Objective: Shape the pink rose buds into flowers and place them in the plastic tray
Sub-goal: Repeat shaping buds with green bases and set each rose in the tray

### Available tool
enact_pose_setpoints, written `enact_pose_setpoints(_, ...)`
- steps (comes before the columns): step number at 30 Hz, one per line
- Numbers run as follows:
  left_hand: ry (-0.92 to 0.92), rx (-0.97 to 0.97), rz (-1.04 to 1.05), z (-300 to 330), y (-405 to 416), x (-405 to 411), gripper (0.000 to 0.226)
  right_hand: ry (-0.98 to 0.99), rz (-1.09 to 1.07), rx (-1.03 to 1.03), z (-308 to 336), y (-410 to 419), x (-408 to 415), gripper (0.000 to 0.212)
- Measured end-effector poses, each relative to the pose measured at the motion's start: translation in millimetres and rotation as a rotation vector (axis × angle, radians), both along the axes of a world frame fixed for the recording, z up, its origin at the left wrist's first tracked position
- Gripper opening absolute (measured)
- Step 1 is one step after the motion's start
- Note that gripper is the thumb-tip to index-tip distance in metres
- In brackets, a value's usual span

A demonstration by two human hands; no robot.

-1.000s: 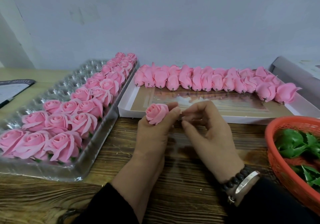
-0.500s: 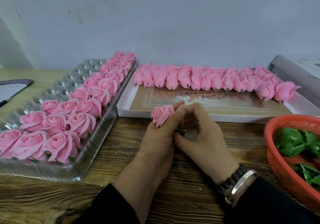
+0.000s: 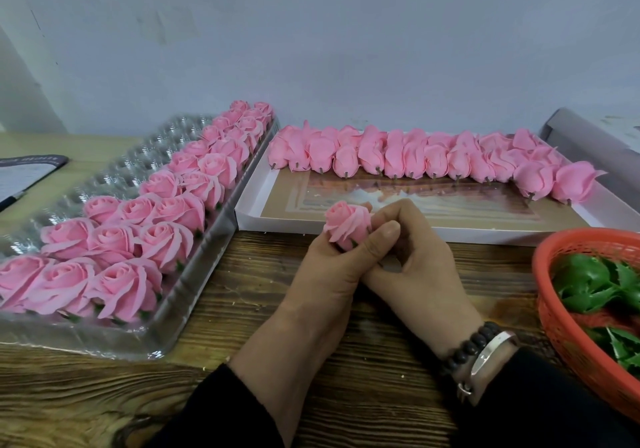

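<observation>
Your single head camera looks forward and down from close above the tabletop (image 3: 242, 395), facing the wall (image 3: 346, 49), with your left hand (image 3: 322, 274) and right hand (image 3: 422, 267) near the frame's centre.

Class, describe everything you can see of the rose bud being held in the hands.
The rose bud is pink, of a soft, foam-like material, its layered petals wrapped in a partly opened spiral. It sits tilted above the wooden table, in front of the white box. The left hand grips its lower part, and the right hand meets it at the base, where a bit of green shows.
</observation>
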State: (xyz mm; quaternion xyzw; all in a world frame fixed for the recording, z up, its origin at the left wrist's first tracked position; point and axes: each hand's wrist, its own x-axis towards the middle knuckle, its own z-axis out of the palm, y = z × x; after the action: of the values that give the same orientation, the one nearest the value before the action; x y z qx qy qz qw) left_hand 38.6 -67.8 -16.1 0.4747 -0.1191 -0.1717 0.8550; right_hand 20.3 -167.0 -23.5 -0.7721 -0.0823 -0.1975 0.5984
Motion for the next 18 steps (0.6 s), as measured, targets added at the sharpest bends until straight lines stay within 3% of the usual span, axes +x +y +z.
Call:
enact_pose_setpoints(2,-0.036,0.037,-0.004,1.3,0.3,0.0,0.049,0.011,-0.032,0.016,0.2,-1.4,0.5,0.034)
enact_pose_setpoints(7,-0.074,0.19,0.179,2.9,3.3,4.9,0.076,0.028,-0.104,0.043,-1.8,-3.7,2.6,0.026)
enact_pose_setpoints(11,-0.22,0.418,0.299,2.9,9.1,9.5,0.057,0.028,-0.138,0.0,-5.2,-5.3,5.7,0.026)
enact_pose_setpoints(18,-0.402,0.568,0.275,8.5,12.4,6.5,0.046,0.073,-0.098,-0.123,-6.8,-5.8,4.9,0.03)
